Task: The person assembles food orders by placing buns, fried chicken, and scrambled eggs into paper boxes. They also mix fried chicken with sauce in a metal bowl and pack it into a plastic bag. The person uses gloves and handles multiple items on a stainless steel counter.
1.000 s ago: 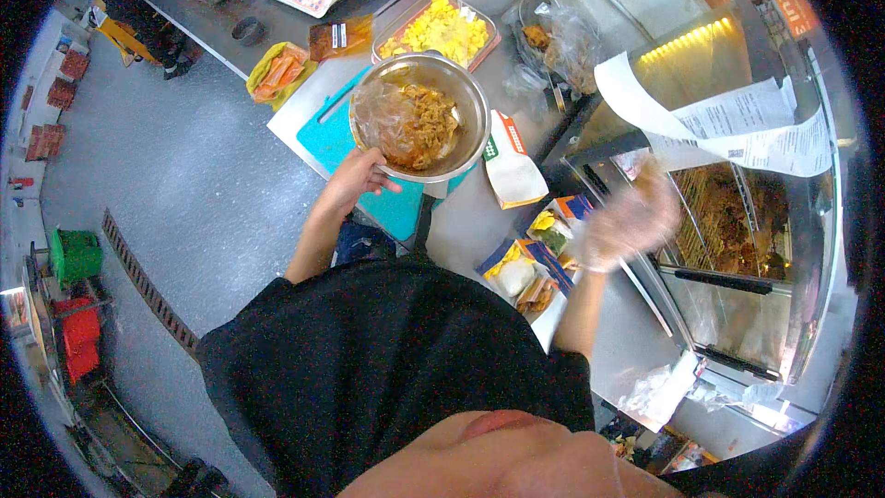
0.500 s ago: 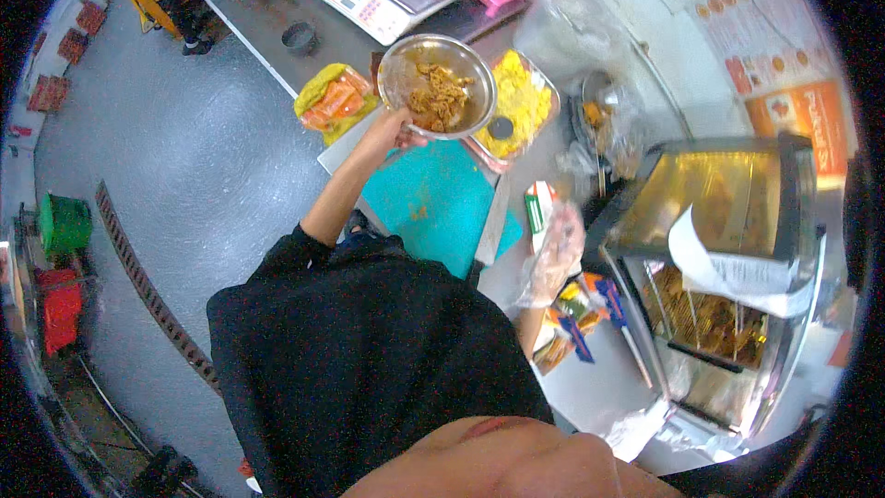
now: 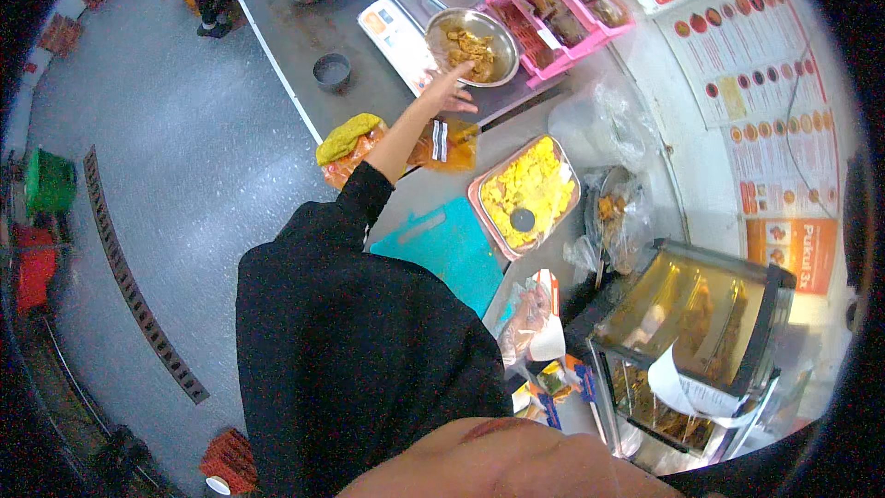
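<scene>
Steel bowl (image 3: 502,71) reaching the scale's edge, brown food lying inside

We are extending our left hand (image 3: 450,92) to the bowl's near rim, one digit crossing it while the others are spreading outside; we cannot tell whether that grip is pinching the rim. The bowl is overlapping the right side of the white scale (image 3: 387,32), and whether the scale is bearing its weight we cannot tell. Our right hand (image 3: 527,315), wearing clear plastic, is hovering or resting beside a white-and-orange carton (image 3: 548,341); its grip is too blurred to read.

As for progress, brown food (image 3: 468,41) is remaining in the bowl, yellow food (image 3: 546,175) is filling most of its tray, and the small open boxes (image 3: 556,380) are already holding food.

Beneath all this, the grey metal counter (image 3: 277,28) is carrying a teal cutting board (image 3: 447,254) and pink racks (image 3: 604,34). A lit glass case (image 3: 691,309) is standing to our right; printed posters (image 3: 751,55) are covering the wall, and grey floor (image 3: 184,175) is stretching away leftward.
</scene>
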The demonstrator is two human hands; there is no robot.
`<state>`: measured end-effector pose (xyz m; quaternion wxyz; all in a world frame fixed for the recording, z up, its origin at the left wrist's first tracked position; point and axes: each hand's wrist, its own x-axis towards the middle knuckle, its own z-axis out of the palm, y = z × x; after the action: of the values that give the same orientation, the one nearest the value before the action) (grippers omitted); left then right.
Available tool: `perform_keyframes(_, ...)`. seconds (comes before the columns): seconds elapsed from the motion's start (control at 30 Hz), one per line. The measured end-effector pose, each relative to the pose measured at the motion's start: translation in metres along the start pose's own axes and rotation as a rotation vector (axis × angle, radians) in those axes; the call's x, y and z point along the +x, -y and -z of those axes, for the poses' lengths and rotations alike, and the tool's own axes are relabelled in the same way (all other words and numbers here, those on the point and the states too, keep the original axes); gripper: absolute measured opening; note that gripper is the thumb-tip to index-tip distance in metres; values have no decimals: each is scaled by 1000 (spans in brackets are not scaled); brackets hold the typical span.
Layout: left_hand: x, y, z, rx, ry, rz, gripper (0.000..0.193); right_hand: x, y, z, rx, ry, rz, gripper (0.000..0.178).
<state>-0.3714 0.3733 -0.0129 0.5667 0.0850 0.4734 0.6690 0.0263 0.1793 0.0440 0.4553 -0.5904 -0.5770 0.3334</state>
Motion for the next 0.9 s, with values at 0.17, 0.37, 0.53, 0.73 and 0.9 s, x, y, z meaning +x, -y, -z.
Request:
perform_keyframes(0.17,-28,13,-2,5,26,-43,115,23,26,-34,-2,27,29,34)
perform_keyframes(0.37,-9,16,-2,-34,23,14,119,35,39,-51,-166,99,74,37)
perform_keyframes(0.53,0,22,-10,-90,-12,-99,115,24,37,-55,-267,85,54,32)
perform_keyframes(0.73,29,24,-23,-239,-48,-73,106,11,30,-41,-363,45,115,29)
perform_keyframes(0.9,43,32,-24,-209,-8,-232,47,-6,9,-13,-431,-37,96,29)
